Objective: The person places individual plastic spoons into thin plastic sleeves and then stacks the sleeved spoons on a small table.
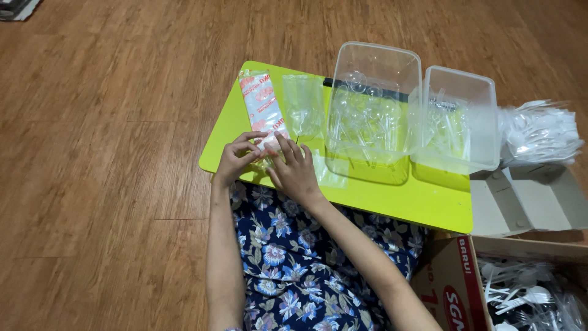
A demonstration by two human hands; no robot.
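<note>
A lime-green low table (pixel 392 199) sits on bare wood floor (pixel 104 153), open room to its left. At its near left edge, the left hand (pixel 236 158) and right hand (pixel 293 170) pinch a printed plastic packet (pixel 262 107), which stretches away from them. Clear tubs (pixel 373 101) of plastic cutlery crowd the right.

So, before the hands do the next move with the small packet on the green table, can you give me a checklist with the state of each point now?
1. Both hands on the packet: ok, left hand and right hand rest on its near end.
2. Packet lies flat on the green table: ok.
3. Packet sealed or open: cannot tell, fingers cover the end.
4. Clear bags beside the packet: ok.
5. Two clear tubs uncovered, clear cutlery inside: ok.
6. Box of white cutlery open at right: ok.
</note>
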